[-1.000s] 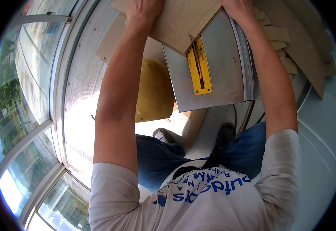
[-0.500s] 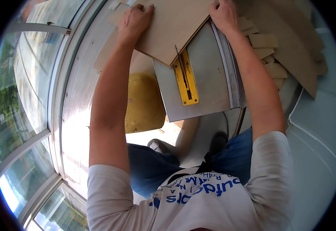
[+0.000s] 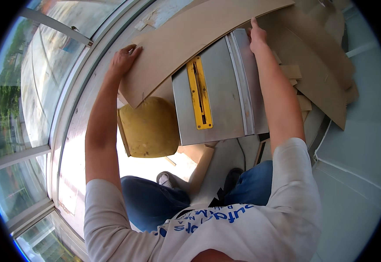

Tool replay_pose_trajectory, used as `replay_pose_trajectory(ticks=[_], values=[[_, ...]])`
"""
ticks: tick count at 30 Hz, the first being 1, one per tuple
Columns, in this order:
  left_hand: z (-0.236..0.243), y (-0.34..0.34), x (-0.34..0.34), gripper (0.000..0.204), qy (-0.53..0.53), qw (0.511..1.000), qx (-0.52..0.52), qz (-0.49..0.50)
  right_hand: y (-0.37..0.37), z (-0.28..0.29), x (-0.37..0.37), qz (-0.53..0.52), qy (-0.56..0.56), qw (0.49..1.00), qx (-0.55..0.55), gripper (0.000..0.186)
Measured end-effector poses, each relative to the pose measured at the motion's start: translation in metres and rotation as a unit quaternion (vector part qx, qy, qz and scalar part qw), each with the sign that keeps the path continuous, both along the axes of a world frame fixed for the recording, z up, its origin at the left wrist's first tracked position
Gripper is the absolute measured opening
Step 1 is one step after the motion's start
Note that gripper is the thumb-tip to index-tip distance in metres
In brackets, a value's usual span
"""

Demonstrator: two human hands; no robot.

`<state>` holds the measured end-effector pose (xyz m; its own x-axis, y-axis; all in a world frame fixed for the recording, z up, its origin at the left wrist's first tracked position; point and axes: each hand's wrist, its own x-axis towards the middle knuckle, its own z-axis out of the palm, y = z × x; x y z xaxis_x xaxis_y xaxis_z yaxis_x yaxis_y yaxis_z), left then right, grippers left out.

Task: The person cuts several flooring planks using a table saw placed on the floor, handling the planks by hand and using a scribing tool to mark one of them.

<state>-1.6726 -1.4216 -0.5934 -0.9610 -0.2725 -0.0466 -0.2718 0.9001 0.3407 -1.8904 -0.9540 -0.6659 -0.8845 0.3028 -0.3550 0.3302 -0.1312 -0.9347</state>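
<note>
A plywood panel [image 3: 186,37] lay across the far left corner of the table-saw counter [image 3: 220,87].
Its near corner overhung the left edge, toward a yellow rounded object [image 3: 151,129]. The left hand [image 3: 124,60], fingers bent, met its left side; the right hand [image 3: 258,36], forefinger extended, its near edge; neither grip was clear.

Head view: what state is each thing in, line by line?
Table-saw top: partly covered.
Wooden board: slanting across that top's far end.
Yellow slotted insert: uncovered, set in the top.
Offcuts: loosely piled.
Yellow rounded object: overlapped by the board's corner.
Left hand: on the board's left end.
Right hand: at the board's near edge.
</note>
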Motion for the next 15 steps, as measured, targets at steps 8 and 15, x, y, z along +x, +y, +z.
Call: replay_pose_trajectory(ticks=[8, 15], values=[[0.003, -0.017, 0.018, 0.064, 0.017, 0.999, -0.02, -0.024, -0.002, -0.013, -0.005, 0.091, -0.01, 0.979, -0.181, 0.046], [0.012, 0.026, 0.066, 0.092, 0.016, 0.981, -0.089, 0.17, 0.032, -0.036, 0.003, -0.001, 0.075, 0.982, -0.176, 0.033]])
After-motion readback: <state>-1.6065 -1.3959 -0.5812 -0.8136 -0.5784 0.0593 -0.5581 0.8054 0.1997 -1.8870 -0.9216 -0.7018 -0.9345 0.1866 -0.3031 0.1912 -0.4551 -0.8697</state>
